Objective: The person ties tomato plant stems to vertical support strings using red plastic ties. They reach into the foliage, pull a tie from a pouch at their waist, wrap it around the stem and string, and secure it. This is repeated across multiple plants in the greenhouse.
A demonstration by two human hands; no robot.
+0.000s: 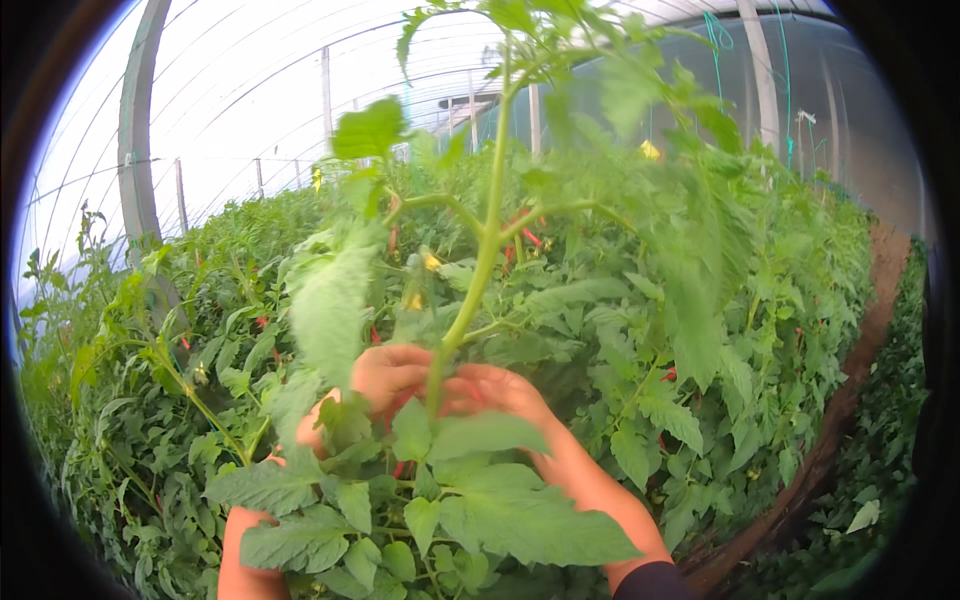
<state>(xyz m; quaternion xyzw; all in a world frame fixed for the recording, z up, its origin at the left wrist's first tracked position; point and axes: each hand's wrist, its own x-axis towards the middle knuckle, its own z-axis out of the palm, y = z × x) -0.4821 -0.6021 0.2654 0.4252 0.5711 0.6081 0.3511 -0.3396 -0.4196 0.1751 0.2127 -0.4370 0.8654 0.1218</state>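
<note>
A tall tomato plant's green stem (487, 255) rises right in front of me, its upper leaves blurred. My left hand (390, 379) is at the left of the stem with its fingers curled in against it. From the other side, my right hand (491, 386) reaches in behind the lower stem, fingers bent. Red strip material (400, 400), apparently a plant tie, shows at the fingers of both hands; its ends are hidden. Broad tomato leaves (525, 517) cover parts of both forearms.
Dense tomato plants (247, 315) with several red ties surround me. A grey post (139, 142) stands at the left. Teal strings (786, 90) hang at the right. A strip of bare soil (840, 397) runs along the right side beneath the plastic greenhouse cover (247, 67).
</note>
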